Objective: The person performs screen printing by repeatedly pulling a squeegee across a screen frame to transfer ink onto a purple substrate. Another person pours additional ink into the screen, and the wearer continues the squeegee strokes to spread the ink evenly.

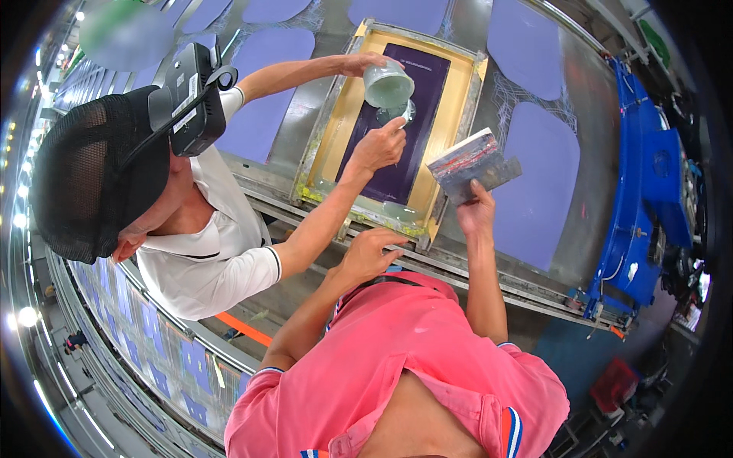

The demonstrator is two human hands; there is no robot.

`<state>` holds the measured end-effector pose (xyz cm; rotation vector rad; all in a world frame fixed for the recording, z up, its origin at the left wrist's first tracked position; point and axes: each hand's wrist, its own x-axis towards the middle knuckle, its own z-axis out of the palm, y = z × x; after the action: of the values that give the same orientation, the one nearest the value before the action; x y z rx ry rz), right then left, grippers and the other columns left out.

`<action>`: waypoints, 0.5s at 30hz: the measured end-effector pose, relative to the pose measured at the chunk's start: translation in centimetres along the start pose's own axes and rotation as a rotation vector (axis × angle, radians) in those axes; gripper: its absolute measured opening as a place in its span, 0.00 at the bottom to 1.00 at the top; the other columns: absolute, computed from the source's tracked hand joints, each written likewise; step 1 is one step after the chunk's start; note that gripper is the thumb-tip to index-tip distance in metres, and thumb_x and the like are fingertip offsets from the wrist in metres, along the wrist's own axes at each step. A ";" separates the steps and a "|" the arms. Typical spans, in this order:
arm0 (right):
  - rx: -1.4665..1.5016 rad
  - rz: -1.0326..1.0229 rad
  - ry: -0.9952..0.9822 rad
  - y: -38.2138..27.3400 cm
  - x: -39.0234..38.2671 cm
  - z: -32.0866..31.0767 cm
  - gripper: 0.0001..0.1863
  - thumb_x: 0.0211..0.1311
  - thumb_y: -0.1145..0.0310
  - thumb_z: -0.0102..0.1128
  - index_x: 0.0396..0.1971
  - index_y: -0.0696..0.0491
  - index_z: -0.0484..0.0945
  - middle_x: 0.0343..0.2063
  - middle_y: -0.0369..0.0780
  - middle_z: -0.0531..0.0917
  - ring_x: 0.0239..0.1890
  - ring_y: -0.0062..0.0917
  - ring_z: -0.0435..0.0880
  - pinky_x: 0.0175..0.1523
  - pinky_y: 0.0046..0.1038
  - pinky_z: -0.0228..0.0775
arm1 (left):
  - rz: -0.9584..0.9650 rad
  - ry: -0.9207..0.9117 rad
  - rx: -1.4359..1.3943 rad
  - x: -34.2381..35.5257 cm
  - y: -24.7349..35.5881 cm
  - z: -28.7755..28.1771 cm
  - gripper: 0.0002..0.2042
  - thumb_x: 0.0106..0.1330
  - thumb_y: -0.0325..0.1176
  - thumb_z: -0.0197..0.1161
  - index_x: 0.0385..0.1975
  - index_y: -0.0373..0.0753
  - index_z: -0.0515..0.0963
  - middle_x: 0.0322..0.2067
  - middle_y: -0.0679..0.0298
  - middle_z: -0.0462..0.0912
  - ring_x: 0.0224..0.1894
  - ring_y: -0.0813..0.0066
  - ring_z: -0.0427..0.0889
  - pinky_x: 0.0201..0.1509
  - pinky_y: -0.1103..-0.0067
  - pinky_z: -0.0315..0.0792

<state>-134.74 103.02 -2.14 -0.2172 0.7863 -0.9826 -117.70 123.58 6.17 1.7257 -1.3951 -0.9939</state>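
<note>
My right hand (478,211) is closed on a squeegee (467,165), a flat, stained grey block with a red streak and a pale upper edge. It is held up beside the right edge of a screen-printing frame (463,122). My left hand (370,256) holds nothing; its fingers stretch toward the frame's near edge, by the table rail. Over the frame's dark purple panel (413,88), a co-worker's hands tilt a pale green, translucent cup (388,85) and hold a small tool (405,114) at its mouth. That tool is partly hidden by the fingers.
The co-worker (206,221), in a white shirt and black cap, leans in from the left. Lavender fabric pieces (534,179) lie on the long metal table (576,153). Blue machinery (634,198) stands at the right end. A rail (527,286) runs along the table's near side.
</note>
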 end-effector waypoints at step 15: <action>0.126 0.010 -0.014 -0.4 1.7 1.0 0.25 0.54 0.80 0.65 0.55 0.54 0.74 0.51 0.37 0.81 0.56 0.30 0.78 0.67 0.38 0.67 | 0.072 0.211 -0.177 3.0 9.7 -8.3 0.11 0.61 0.25 0.67 0.43 0.32 0.84 0.36 0.61 0.87 0.42 0.72 0.85 0.50 0.75 0.76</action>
<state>-133.82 101.24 -2.11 -0.1112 0.7097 -1.0164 -114.36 119.34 18.11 1.5880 -1.1895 -0.8429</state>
